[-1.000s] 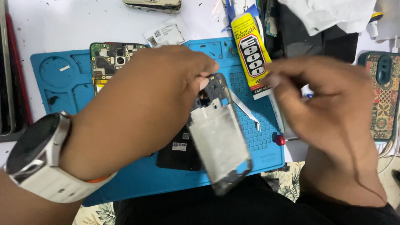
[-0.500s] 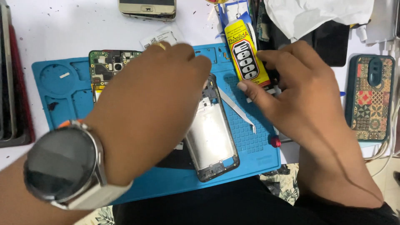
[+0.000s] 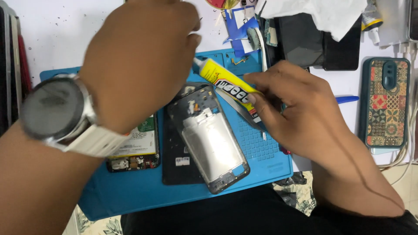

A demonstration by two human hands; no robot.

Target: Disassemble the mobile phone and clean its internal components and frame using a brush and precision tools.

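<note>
My right hand (image 3: 305,117) is shut on a yellow glue tube (image 3: 224,82), held tilted with its white nozzle pointing up-left. My left hand (image 3: 139,56), with a wristwatch (image 3: 54,109), is raised and blurred; its fingertips are right at the nozzle, and its back hides what they hold. Below them an opened phone frame (image 3: 211,139) lies face up on the blue work mat (image 3: 130,196). Metal tweezers (image 3: 241,113) rest on the mat under my right hand's fingers.
A phone board with a green-labelled battery (image 3: 139,146) and a black panel (image 3: 174,163) lie left of the frame. A phone in a patterned case (image 3: 385,104) sits at the right beside white cables (image 3: 405,152). Black phones (image 3: 305,43), white cloth (image 3: 313,13) and blue tape scraps (image 3: 237,26) crowd the back.
My right hand has lifted the glue tube off the mat and tilted it. My left hand has let go of the phone frame and risen to the nozzle.
</note>
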